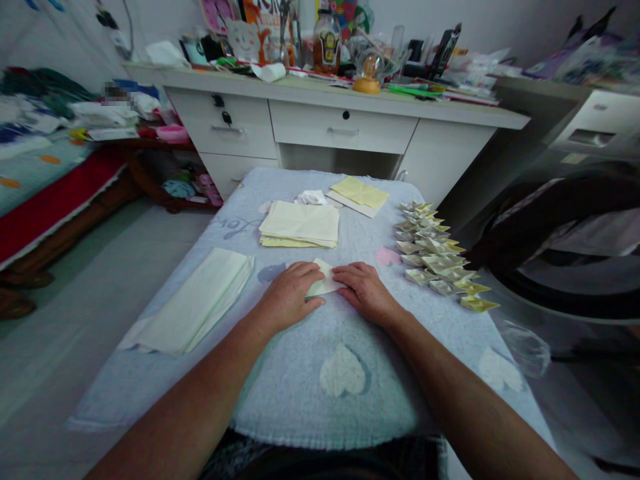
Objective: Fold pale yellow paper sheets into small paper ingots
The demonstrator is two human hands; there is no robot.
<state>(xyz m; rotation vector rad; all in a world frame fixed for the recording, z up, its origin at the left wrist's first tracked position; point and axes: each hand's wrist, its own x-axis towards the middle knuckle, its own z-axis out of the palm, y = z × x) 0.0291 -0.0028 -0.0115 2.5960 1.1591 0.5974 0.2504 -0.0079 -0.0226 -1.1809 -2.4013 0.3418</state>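
At the far left stands a bed [45, 180] with a red edge and some clothes piled on it. Next comes the surface [300, 373], covered with a pale blue towel that has heart shapes on it. On its left part lies a long stack of pale paper [200, 300], placed at an angle. Further back, near the middle, there is a square pile of yellow sheets [300, 225], and just behind it a small crumpled white tissue [310, 197].

In the middle, the left hand [289, 297] lies flat, palm down, with the fingers pressing on the left part of a small folded paper [324, 283]. This paper rests on the towel between both hands. The right hand [365, 290] is also flat and open, its fingertips touching the right edge of the same paper. Neither hand lifts it; both only hold it down.

Behind the right hand lies a folded yellow sheet [359, 195]. To the right, a double row of small folded paper boats [437, 257] runs along the edge of the towel. At the back stands a white desk [345, 127], its top crowded with bottles and other small things.
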